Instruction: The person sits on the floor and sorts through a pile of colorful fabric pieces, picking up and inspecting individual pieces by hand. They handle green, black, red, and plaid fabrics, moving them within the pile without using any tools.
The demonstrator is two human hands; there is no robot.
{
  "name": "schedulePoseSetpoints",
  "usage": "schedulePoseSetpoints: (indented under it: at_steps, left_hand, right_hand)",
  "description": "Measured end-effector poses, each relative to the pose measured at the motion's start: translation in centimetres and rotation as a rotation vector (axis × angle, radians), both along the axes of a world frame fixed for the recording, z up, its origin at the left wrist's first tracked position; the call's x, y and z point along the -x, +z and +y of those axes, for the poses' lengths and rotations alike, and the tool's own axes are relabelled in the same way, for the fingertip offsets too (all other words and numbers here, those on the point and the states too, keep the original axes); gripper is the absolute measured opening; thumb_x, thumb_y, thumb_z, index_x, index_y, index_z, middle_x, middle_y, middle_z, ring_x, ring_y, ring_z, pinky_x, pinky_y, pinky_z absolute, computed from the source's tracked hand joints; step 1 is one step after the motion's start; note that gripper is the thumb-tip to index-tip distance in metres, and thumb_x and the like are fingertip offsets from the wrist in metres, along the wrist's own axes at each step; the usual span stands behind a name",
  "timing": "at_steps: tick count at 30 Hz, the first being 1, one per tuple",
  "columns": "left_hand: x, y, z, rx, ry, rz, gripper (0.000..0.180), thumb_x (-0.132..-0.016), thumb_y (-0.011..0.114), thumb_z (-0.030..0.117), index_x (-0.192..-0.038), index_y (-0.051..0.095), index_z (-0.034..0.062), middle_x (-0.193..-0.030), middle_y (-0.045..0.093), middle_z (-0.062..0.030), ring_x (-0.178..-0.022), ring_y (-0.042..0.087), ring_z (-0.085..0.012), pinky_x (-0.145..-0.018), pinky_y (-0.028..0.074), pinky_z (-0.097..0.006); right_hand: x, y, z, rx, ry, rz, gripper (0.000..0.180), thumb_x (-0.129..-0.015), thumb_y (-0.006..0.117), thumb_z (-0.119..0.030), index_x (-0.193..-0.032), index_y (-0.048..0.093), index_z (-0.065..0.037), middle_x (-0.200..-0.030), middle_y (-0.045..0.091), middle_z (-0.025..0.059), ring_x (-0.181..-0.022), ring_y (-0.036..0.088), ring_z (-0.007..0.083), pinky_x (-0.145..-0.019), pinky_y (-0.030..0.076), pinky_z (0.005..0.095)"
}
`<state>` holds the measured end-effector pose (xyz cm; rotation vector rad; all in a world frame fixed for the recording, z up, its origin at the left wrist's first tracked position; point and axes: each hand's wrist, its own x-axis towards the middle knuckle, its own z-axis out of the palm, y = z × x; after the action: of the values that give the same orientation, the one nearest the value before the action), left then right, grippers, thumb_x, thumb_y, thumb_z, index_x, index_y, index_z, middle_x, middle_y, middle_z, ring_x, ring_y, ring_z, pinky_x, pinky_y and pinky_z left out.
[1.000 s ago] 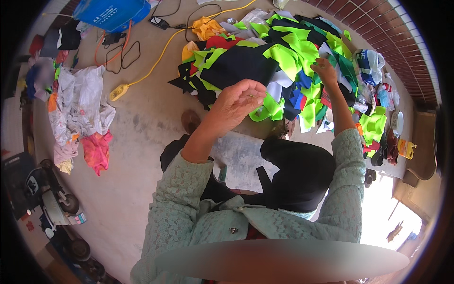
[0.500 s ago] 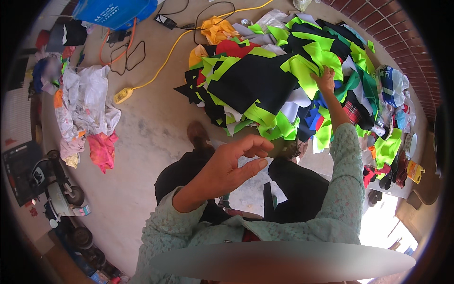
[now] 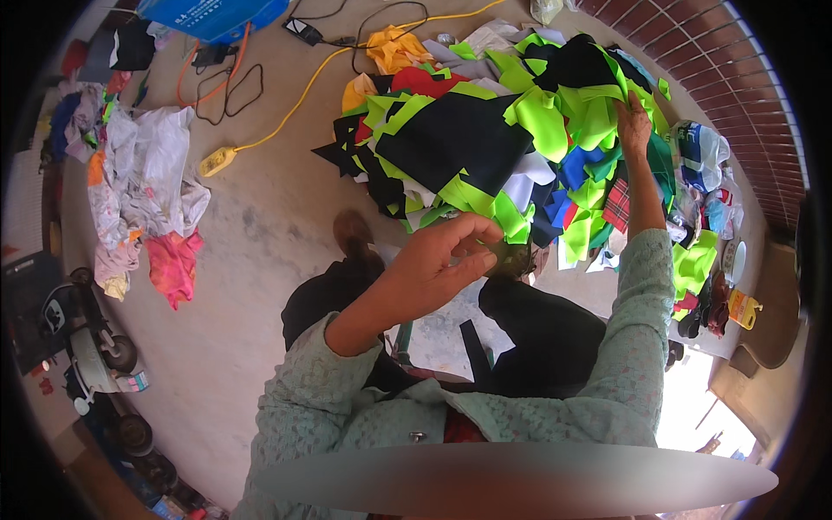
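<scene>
A big heap of fabric scraps, mostly black and lime green, lies on the floor ahead of me. At its right side my right hand [image 3: 635, 128] grips the edge of a black fabric piece [image 3: 585, 65], with lime green cloth [image 3: 598, 108] hanging beneath it. How the fingertips close on the edge is partly hidden. My left hand [image 3: 433, 269] hovers in front of my body, near the heap's front edge, fingers loosely curled and thumb a little apart from them. Nothing shows in it. A large black piece [image 3: 446, 139] with lime scraps around it covers the heap's middle.
A yellow power strip [image 3: 218, 161] and its cord lie left of the heap. Beyond are a blue container [image 3: 212, 19] and orange cloth [image 3: 397, 50]. Whitish garments [image 3: 156, 165] lie at the left, near a scooter [image 3: 100, 364]. Plastic bags [image 3: 702, 160] stand along the right, by a tiled wall.
My right hand has moved right and slightly up, lifting and folding back the black fabric's edge, exposing more blue and plaid scraps. My left thumb has come closer to the fingers.
</scene>
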<state>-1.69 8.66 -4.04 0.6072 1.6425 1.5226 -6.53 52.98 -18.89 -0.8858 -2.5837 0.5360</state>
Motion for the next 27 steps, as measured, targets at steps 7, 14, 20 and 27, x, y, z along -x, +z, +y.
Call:
schedulePoseSetpoints:
  at_steps: [7, 14, 20, 27]
  left_hand:
    - [-0.4, -0.4, -0.1, -0.028, -0.015, 0.006, 0.023, -0.087, 0.055, 0.012, -0.105, 0.051, -0.0005, -0.095, 0.056, -0.0024, -0.084, 0.052, -0.0078, -0.076, 0.043, -0.023]
    - [-0.7, -0.9, -0.2, -0.042, 0.025, 0.099, 0.023, -0.086, 0.056, 0.014, -0.104, 0.052, 0.0004, -0.094, 0.057, -0.0039, -0.084, 0.053, -0.0079, -0.073, 0.043, -0.024]
    - [-0.7, -0.8, -0.3, -0.092, 0.024, 0.18, 0.023, -0.086, 0.057, 0.016, -0.102, 0.053, 0.0003, -0.091, 0.058, -0.0059, -0.081, 0.055, -0.0089, -0.071, 0.045, -0.023]
    - [-0.6, -0.2, -0.8, -0.057, 0.049, 0.207, 0.026, -0.085, 0.06, 0.019, -0.102, 0.055, 0.0008, -0.092, 0.06, -0.0076, -0.081, 0.057, -0.0126, -0.072, 0.046, -0.025]
  right_hand:
    - [-3.2, 4.9, 3.3, 0.717, 0.186, 0.568, 0.029, -0.082, 0.054, -0.028, -0.1, 0.059, -0.006, -0.074, 0.059, 0.0105, -0.068, 0.055, 0.0165, -0.066, 0.044, 0.0318]
    - [-4.8, 4.9, 2.1, -0.024, -0.147, 0.159, 0.042, -0.081, 0.05, -0.038, -0.105, 0.058, -0.005, -0.089, 0.062, 0.0213, -0.077, 0.059, 0.0351, -0.071, 0.045, 0.0402]
    - [-8.1, 7.2, 4.3, 0.608, -0.029, 0.851, 0.029, -0.083, 0.057, -0.025, -0.093, 0.058, 0.003, -0.081, 0.063, 0.0095, -0.069, 0.06, 0.0219, -0.06, 0.045, 0.0309]
    - [-8.6, 14.7, -0.1, 1.305, 0.075, 1.082, 0.02, -0.087, 0.052, -0.016, -0.097, 0.058, 0.0, -0.094, 0.063, 0.0094, -0.085, 0.062, 0.0226, -0.076, 0.051, 0.0346]
